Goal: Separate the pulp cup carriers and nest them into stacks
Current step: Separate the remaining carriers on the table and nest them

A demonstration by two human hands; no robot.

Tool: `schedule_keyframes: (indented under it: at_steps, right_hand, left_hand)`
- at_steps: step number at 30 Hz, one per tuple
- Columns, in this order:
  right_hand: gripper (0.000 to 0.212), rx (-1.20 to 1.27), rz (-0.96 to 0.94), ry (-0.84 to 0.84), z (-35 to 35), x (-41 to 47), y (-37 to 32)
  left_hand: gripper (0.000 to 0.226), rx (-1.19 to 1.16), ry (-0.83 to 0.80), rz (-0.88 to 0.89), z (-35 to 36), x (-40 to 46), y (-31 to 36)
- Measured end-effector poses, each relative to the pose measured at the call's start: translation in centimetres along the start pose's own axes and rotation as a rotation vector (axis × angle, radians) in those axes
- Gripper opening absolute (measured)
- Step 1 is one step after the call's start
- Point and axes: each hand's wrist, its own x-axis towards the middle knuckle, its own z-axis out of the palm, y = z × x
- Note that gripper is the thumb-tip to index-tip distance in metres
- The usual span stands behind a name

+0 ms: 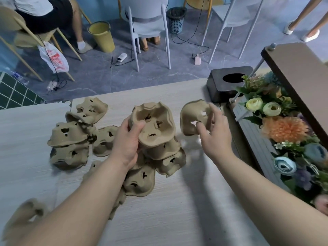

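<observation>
The left hand [126, 139] grips an upturned carrier [153, 124] above the table's [177, 201] pile of carriers [71, 137]; right of it, the right hand [215, 132] pinches a single carrier [192, 115].

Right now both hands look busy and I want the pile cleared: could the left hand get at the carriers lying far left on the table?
Probably not yet: the left hand already grips a carrier. The way to the far-left carriers looks open.

Landmark: carrier pile [159, 157] mid table [177, 219]; loose carriers [71, 139] left of it; single carrier [193, 116] right; flowers [284, 128] far right; black box [223, 86] behind-right.
</observation>
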Motion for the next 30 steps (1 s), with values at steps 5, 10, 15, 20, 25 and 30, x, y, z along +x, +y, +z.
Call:
schedule_keyframes:
  at_steps: [5,10,15,20,25,30]
  right_hand:
    - [0.054,0.197,-0.113,0.067,-1.3,-1.7,-2.7]
    - [0.051,0.306,-0.117,-0.089,-1.7,-2.9,-3.7]
    - [0.034,0.313,-0.124,-0.189,-2.1,-3.8,-4.7]
    - [0.055,0.047,-0.172,-0.203,-1.3,-4.9,-6.2]
    - [0.047,0.015,-0.096,-0.246,-1.1,-5.3,-6.9]
    - [0.063,0.077,-0.111,-0.385,-1.2,-5.8,-7.1]
  left_hand:
    - [0.041,-0.016,-0.005,0.013,0.3,-2.6,-0.1]
    - [0.059,-0.024,0.016,0.053,0.1,-4.6,-0.2]
    - [0.073,0.045,0.038,0.122,-0.1,-6.3,-0.6]
    - [0.070,0.130,-0.002,0.166,0.4,-7.7,-1.6]
    - [0.083,0.118,0.010,0.153,0.1,-8.2,-1.7]
    - [0.060,0.089,0.008,0.146,-1.0,-8.6,-1.9]
